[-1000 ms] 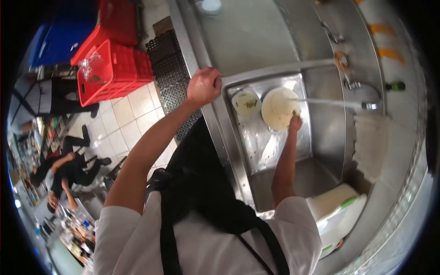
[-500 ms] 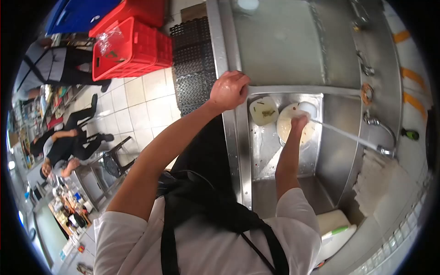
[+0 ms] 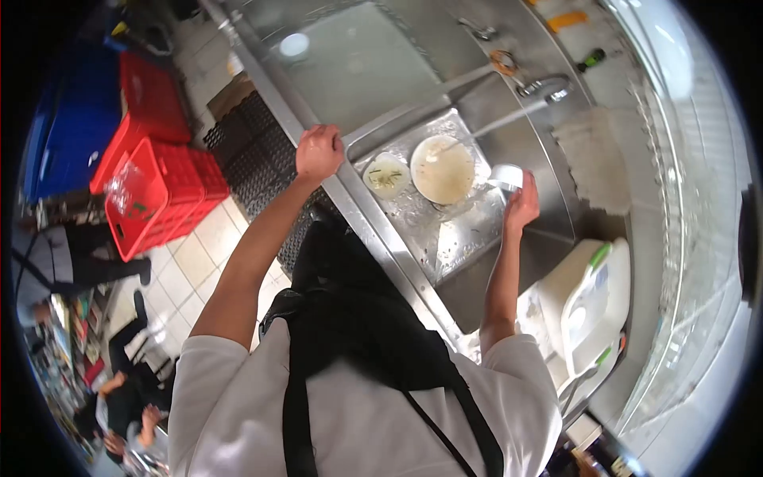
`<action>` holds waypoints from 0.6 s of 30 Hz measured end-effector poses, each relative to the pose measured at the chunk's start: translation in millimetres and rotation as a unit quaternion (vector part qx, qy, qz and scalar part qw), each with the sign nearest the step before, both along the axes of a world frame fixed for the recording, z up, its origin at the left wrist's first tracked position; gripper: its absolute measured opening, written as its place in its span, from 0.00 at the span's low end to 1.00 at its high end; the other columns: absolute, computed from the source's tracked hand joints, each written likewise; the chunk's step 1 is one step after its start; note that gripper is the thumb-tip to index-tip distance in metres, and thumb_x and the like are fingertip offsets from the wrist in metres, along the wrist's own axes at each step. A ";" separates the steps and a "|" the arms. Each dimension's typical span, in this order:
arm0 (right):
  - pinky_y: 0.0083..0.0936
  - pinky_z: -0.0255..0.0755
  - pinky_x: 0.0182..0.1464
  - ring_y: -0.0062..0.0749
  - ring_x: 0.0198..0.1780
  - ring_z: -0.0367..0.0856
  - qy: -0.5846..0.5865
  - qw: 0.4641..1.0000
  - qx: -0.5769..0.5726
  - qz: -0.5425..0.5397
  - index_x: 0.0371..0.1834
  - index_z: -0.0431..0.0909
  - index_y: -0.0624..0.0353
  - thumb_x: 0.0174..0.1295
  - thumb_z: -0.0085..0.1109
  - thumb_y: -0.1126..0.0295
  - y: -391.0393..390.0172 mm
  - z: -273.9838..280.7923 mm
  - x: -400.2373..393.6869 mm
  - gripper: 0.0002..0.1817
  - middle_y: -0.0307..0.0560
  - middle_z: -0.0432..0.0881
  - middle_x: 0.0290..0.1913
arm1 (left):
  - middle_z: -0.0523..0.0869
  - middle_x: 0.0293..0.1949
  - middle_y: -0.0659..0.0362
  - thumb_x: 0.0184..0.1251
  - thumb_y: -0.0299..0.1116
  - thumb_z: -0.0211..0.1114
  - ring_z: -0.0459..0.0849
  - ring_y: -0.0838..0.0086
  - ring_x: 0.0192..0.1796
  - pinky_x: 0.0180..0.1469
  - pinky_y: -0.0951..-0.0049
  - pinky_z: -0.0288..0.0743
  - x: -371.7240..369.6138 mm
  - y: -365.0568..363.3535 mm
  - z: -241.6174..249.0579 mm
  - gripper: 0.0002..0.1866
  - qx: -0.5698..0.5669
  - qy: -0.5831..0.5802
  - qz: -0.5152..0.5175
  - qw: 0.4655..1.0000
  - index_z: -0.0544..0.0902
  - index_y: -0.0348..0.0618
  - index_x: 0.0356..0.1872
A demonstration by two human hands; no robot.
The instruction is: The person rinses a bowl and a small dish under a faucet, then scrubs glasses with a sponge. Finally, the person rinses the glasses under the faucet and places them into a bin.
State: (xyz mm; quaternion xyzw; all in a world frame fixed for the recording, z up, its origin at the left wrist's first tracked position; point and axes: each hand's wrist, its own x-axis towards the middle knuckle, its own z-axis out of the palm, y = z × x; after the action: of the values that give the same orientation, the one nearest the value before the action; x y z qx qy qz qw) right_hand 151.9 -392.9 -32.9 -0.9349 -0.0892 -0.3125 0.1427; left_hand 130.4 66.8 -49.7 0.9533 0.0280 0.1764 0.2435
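Observation:
My left hand (image 3: 319, 153) is closed over the front edge of the steel sink (image 3: 362, 205). My right hand (image 3: 522, 203) grips a small white cup (image 3: 506, 176), tilted above the right side of the basin. To the cup's left, a round white tub (image 3: 443, 170) full of cloudy liquid stands in the basin. A smaller pale container (image 3: 386, 176) with green bits in it sits beside the tub. From the faucet (image 3: 556, 93) a stream of water runs down into the tub.
A second basin (image 3: 358, 71) holds greyish water. Large white bins (image 3: 592, 298) stand right of the sink. Red crates (image 3: 163, 195) and a blue bin (image 3: 75, 135) are on the floor at left, near a black mat (image 3: 253, 147). Other people (image 3: 131, 393) are at far left.
My right hand has left the tub and moved right with the white cup. The view has turned, and the white bins show more. My left hand stays on the sink edge.

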 end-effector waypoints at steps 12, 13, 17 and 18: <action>0.39 0.78 0.36 0.47 0.24 0.85 -0.152 0.825 0.152 -0.523 0.50 0.79 0.67 0.57 0.49 0.67 -240.2 114.6 -233.1 0.21 0.60 0.84 0.28 | 0.84 0.41 0.50 0.62 0.38 0.60 0.80 0.54 0.48 0.53 0.54 0.70 -2.4 1.6 -12.9 0.17 0.163 0.088 -0.117 0.976 0.76 0.43 0.51; 0.38 0.78 0.35 0.46 0.23 0.85 -0.092 0.819 0.127 -0.552 0.48 0.79 0.66 0.54 0.48 0.69 -261.5 107.0 -244.8 0.20 0.56 0.83 0.22 | 0.84 0.42 0.50 0.62 0.38 0.60 0.80 0.54 0.49 0.53 0.54 0.70 -3.8 0.3 -8.4 0.17 0.173 0.102 -0.119 0.972 0.76 0.43 0.50; 0.45 0.76 0.46 0.57 0.39 0.84 0.061 0.761 0.135 -0.631 0.34 0.80 0.65 0.51 0.55 0.64 -276.8 101.7 -257.8 0.15 0.64 0.84 0.34 | 0.83 0.42 0.50 0.63 0.40 0.60 0.79 0.56 0.51 0.53 0.53 0.68 -4.9 -4.7 -1.5 0.16 0.190 0.131 -0.108 0.967 0.75 0.43 0.47; 0.44 0.78 0.44 0.56 0.38 0.85 0.071 0.760 0.090 -0.640 0.34 0.81 0.64 0.50 0.57 0.63 -264.0 107.6 -251.1 0.14 0.63 0.85 0.33 | 0.83 0.42 0.50 0.63 0.40 0.60 0.79 0.56 0.51 0.53 0.53 0.68 -2.7 -5.4 -0.9 0.16 0.195 0.118 -0.117 0.967 0.75 0.43 0.47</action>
State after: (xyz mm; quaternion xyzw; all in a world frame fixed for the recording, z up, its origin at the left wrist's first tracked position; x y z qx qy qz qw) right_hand -99.2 -657.0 74.8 -0.7769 0.5684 -0.2708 -0.0007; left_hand 127.7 61.4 -50.6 0.9931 -0.0898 0.0354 0.0665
